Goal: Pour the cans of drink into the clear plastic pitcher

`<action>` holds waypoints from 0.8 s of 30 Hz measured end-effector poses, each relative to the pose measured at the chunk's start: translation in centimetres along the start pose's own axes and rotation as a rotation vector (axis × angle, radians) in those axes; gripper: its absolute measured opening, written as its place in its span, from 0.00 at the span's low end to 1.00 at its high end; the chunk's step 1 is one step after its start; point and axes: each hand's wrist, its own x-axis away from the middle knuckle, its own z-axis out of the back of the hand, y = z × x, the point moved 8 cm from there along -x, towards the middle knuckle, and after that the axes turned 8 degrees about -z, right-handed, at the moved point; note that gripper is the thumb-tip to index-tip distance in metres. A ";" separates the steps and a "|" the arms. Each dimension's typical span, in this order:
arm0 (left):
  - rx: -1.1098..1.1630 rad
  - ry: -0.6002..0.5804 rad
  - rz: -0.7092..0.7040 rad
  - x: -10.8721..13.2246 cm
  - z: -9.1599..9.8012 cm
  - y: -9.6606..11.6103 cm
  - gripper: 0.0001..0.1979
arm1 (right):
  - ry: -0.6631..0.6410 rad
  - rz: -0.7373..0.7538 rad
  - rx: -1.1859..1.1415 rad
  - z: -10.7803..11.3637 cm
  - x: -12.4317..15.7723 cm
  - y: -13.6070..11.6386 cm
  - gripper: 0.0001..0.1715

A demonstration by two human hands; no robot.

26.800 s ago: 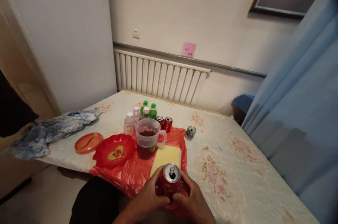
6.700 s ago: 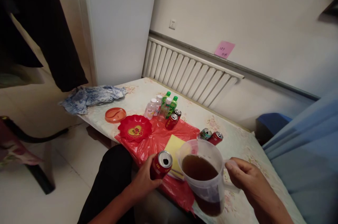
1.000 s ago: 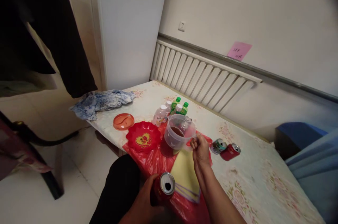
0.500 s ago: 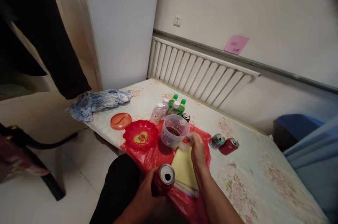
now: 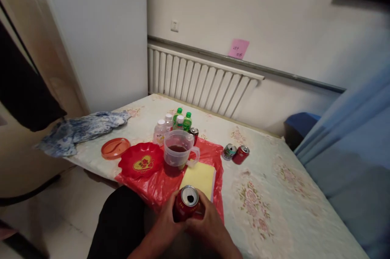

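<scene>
Red can (image 5: 186, 207): upright, its top open, at the near edge of the mattress (image 5: 274, 194), over the near end of the red plastic sheet (image 5: 152, 189).
Left hand (image 5: 166, 226): fingers curled and pressed around the can's left side.
Right hand (image 5: 210, 226): wrapped around the can's right side, thumb close to the rim; both hands clasp it together.
Yellow pad (image 5: 198, 177): flat on the red sheet just beyond the can; it may be a folded cloth, the view is too soft to tell.
Clear jug (image 5: 178, 154): upright beyond the pad, part full of dark liquid, handle to the right.
Red heart dish (image 5: 140, 163): just left of the jug, near the mattress's left edge.
Orange lid (image 5: 115, 148): beside the dish, further left.
Small bottles (image 5: 175, 122): a tight group behind the jug, green caps and white caps.
Upright can (image 5: 193, 132): just right of the bottles.
Two tipped cans (image 5: 235, 153): side by side on the bare mattress, right of the red sheet.
Blue patterned cloth (image 5: 79, 131): bunched at the far left corner, hanging over the edge.
Radiator (image 5: 198, 84): along the wall past the far edge.
</scene>
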 end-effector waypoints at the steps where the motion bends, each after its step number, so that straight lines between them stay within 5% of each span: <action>1: 0.000 -0.022 -0.008 -0.1 -0.7 0.1 0.38 | 0.036 0.004 0.012 0.3 0.2 0.1 0.42; 12: 0.125 -0.373 -0.062 -1.7 -8.7 0.4 0.41 | 0.312 -0.011 -0.060 7.5 2.1 2.6 0.35; 19: -0.407 -0.055 -0.232 -6.9 -3.9 -3.2 0.16 | 0.572 0.027 -0.019 16.8 1.9 5.4 0.32; 24: -0.716 0.062 -0.439 -9.2 -1.4 -4.9 0.12 | 0.758 0.027 -0.036 23.4 1.1 7.0 0.34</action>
